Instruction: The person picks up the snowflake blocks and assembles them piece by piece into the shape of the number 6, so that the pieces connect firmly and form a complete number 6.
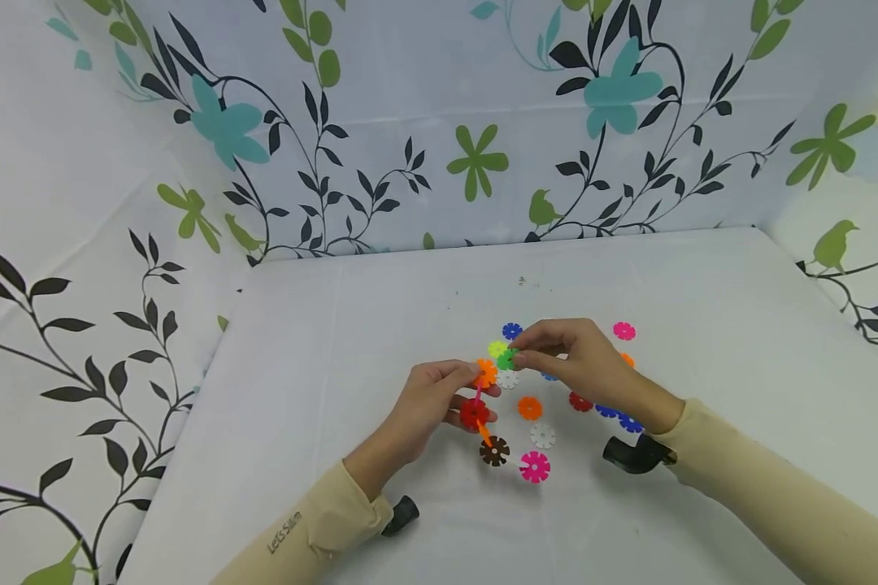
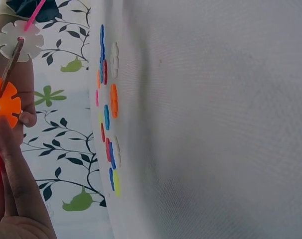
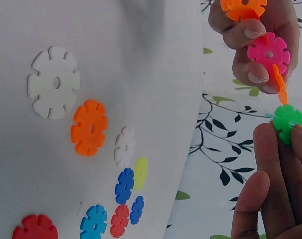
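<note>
My left hand (image 1: 432,402) grips a chain of slotted flower-shaped plastic discs. In the head view an orange disc (image 1: 486,373) is at its thumb and a red disc (image 1: 474,413) by its lower fingers. Farther down hang a brown disc (image 1: 494,451) and a pink disc (image 1: 535,467). Between thumb and fingertips, my right hand (image 1: 581,357) pinches a green disc (image 3: 289,122). In the right wrist view, this green disc sits close to the end of an orange disc (image 3: 279,83) in the chain; whether they touch I cannot tell. A white disc (image 2: 20,41) in the chain appears in the left wrist view.
Loose discs lie on the white tabletop (image 1: 322,341), among them an orange one (image 1: 530,408), a white one (image 3: 54,83) and a blue one (image 1: 512,331). Several are partly behind the right hand. Patterned cloth (image 1: 380,122) rises behind the table.
</note>
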Demonstrator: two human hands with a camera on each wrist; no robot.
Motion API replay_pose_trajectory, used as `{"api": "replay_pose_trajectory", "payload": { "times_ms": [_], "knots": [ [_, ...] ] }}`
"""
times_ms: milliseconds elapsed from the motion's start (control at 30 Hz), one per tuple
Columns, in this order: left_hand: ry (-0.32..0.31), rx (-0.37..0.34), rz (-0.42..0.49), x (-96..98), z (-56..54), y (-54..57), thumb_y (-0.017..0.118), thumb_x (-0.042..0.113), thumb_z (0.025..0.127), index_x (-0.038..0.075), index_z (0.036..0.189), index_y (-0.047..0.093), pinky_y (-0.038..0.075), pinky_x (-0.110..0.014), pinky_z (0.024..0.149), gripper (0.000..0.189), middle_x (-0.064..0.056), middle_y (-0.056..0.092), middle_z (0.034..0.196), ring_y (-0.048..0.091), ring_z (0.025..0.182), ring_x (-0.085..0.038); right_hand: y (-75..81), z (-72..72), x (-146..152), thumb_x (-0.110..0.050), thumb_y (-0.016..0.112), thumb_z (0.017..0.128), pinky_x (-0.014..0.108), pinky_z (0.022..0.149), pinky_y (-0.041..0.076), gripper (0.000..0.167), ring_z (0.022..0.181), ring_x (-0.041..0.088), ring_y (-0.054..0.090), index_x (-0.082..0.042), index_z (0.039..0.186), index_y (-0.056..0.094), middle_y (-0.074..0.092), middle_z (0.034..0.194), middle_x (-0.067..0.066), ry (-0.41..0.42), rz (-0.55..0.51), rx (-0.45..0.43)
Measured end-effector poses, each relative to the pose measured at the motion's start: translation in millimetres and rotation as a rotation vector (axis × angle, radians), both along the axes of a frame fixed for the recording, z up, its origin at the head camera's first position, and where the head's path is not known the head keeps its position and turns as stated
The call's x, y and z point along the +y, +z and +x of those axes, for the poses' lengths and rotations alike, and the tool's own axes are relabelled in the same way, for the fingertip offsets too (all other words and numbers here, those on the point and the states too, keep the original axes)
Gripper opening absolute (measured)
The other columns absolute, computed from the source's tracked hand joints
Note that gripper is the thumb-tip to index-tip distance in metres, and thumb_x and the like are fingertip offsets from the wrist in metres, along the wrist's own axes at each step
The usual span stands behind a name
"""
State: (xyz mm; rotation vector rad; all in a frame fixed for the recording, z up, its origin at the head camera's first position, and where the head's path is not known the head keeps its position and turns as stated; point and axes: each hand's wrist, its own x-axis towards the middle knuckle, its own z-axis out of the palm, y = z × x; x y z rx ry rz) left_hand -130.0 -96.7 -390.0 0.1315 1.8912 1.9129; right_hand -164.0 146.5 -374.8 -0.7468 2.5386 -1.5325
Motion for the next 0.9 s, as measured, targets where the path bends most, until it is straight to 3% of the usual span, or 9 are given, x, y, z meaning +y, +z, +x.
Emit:
{"api": "replay_pose_trajectory", "payload": {
  "times_ms": [400, 533, 667, 900],
  "knots": [
    [-0.056, 0.033, 0.006, 1.8, -0.9, -1.9, 0.055, 0.031, 0.106, -0.001, 0.129, 0.064, 0.061, -0.036, 0.073, 0.041, -0.014, 0.074, 0.110, 0.075, 0.082, -0.028, -2.8, 0.7, -4, -0.008, 0.076, 0.091, 0.030, 0.082, 0.058, 0.018, 0.091, 0.016, 0.074, -0.005, 0.109, 0.074, 0.076, 0.098, 0.002, -0.010, -0.070, -0.023],
    [-0.043, 0.043, 0.004, 4.3, 0.1, -1.3, 0.055, 0.031, 0.106, 0.002, 0.128, 0.066, 0.060, -0.036, 0.072, 0.039, -0.012, 0.074, 0.108, 0.075, 0.080, -0.027, -4.1, 2.7, -4, -0.011, 0.076, 0.092, 0.031, 0.083, 0.058, 0.017, 0.092, 0.016, 0.074, -0.008, 0.109, 0.075, 0.076, 0.098, 0.000, -0.019, -0.052, -0.003],
    [0.000, 0.035, -0.012, 9.3, 1.6, -0.9, 0.057, 0.032, 0.104, 0.004, 0.125, 0.068, 0.060, -0.033, 0.070, 0.037, -0.010, 0.075, 0.104, 0.074, 0.075, -0.026, -5.6, 5.3, -3, -0.015, 0.077, 0.092, 0.030, 0.082, 0.058, 0.015, 0.091, 0.010, 0.072, -0.014, 0.107, 0.076, 0.075, 0.095, -0.007, -0.032, 0.005, 0.111],
    [0.047, 0.031, -0.026, 14.7, 4.8, -0.3, 0.059, 0.033, 0.103, 0.005, 0.123, 0.070, 0.058, -0.029, 0.068, 0.036, -0.010, 0.076, 0.100, 0.071, 0.065, -0.022, -11.6, 9.0, -4, -0.007, 0.080, 0.087, 0.029, 0.069, 0.058, 0.019, 0.082, 0.006, 0.069, -0.014, 0.104, 0.076, 0.075, 0.089, -0.008, -0.025, -0.004, 0.351]
  ]
}}
